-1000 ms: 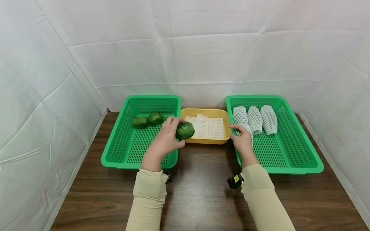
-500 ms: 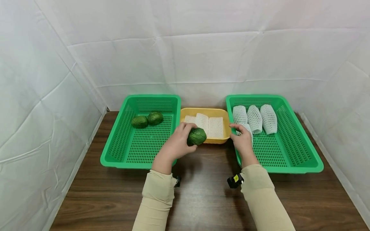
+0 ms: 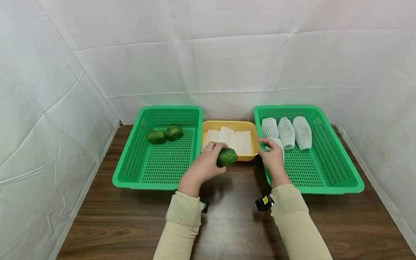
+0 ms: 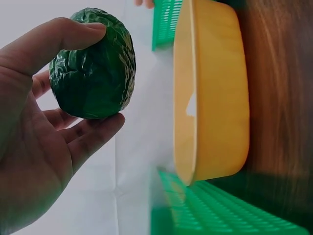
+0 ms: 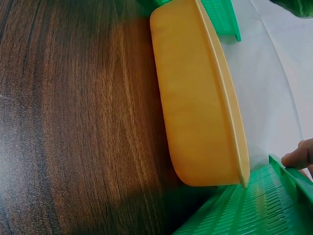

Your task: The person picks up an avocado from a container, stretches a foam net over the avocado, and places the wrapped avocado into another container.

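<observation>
My left hand (image 3: 205,164) grips a dark green avocado (image 3: 226,157) with wrinkled, shiny skin, holding it up near the front rim of the yellow tray (image 3: 246,158). In the left wrist view the thumb lies across the avocado (image 4: 93,68) and the other fingers support it from the opposite side. My right hand (image 3: 273,157) is at the left rim of the right green basket (image 3: 341,155), its thumb and fingers apart with nothing between them. A fingertip (image 5: 299,155) shows right at the basket rim in the right wrist view.
Flat white foam net sleeves (image 3: 242,142) lie in the yellow tray. Two more avocados (image 3: 174,132) sit in the left green basket (image 3: 130,159). Several items in white foam nets (image 3: 302,133) lie in the right basket, one partly behind my right hand. White sheeting (image 3: 208,72) encloses the table.
My left hand has carried the avocado rightward and slightly toward me, from beside the left basket's edge to the front of the yellow tray. The right hand has stayed put.
</observation>
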Motion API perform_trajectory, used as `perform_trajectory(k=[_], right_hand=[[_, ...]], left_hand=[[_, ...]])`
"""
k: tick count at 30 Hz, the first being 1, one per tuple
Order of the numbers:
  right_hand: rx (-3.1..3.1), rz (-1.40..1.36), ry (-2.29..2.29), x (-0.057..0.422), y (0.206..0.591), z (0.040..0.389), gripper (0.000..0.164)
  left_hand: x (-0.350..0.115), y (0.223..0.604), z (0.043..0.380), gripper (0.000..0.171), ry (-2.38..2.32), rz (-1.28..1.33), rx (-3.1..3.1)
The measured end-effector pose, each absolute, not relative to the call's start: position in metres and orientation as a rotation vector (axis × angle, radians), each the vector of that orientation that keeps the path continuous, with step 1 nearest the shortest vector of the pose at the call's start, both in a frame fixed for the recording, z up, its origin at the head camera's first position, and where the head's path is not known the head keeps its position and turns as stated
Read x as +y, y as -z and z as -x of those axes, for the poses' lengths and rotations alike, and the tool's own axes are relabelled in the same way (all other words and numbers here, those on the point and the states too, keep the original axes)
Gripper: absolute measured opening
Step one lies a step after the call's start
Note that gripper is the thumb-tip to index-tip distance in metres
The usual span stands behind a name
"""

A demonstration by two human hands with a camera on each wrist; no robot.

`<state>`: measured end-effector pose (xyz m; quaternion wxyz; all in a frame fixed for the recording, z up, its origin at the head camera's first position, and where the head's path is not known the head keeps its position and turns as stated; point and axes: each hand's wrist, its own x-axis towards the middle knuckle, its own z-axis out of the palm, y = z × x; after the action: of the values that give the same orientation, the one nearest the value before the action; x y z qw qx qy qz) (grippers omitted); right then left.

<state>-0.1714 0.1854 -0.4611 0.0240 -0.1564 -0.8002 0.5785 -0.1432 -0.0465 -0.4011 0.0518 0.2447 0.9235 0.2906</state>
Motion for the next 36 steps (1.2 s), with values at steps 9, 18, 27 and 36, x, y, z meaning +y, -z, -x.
perform_trajectory(k=[9,18,27,36], right_hand=[[-2.473,0.478,-1.797,0.184,0.461,0.171,0.039],[-2.478,0.467,-1.777,0.184,0.462,0.172,0.037],[-2.473,0.448,-1.766,0.185,0.463,0.173,0.035],[-2.473,0.456,-1.771,0.185,0.462,0.173,0.033]], left_hand=[[-0.035,0.418,0.143,0.059,-0.836,-0.689,2.725],[-0.029,0.43,0.142,0.06,-0.808,-0.616,2.69],[-0.024,0.448,0.14,0.06,-0.795,-0.552,2.656],[-0.018,0.466,0.138,0.057,-0.763,-0.54,2.623]])
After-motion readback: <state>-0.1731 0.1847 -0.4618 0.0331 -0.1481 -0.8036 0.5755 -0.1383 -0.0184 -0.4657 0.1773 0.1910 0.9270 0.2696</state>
